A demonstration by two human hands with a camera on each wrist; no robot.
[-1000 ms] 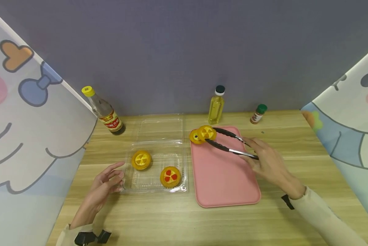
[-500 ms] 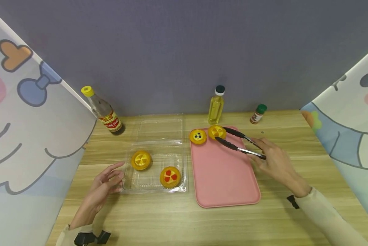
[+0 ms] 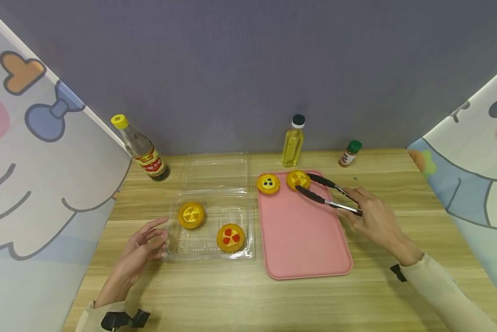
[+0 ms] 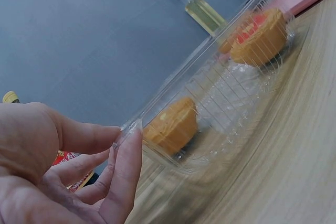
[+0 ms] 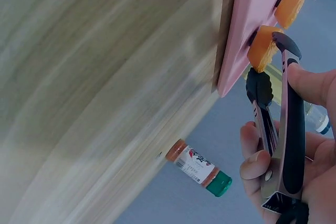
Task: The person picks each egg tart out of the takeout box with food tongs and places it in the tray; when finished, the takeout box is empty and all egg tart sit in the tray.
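Observation:
My right hand (image 3: pixel 375 223) grips black-and-steel tongs (image 3: pixel 311 195). Their tips lie at either side of a yellow-topped egg tart (image 3: pixel 298 180) at the far end of the pink tray (image 3: pixel 306 240); I cannot tell whether they still press it. Left of it on the tray sits a tart with dark blue dots (image 3: pixel 268 184). My left hand (image 3: pixel 138 253) pinches the near-left rim of an open clear plastic container (image 4: pixel 220 98) between thumb and fingers. Inside are another yellow-topped tart (image 3: pixel 191 215) and a red-topped tart (image 3: pixel 230 238).
The container's clear lid (image 3: pixel 217 173) lies folded back towards the wall. Along the back stand a yellow-capped sauce bottle (image 3: pixel 144 154), an oil bottle (image 3: pixel 292 145) behind the tray, and a green-capped spice jar (image 3: pixel 350 153). Printed panels flank the wooden table (image 3: pixel 215 295).
The tongs and the yellow-topped tart have shifted right, away from the blue-dotted tart, which now shows fully. The left hand and container have stayed put.

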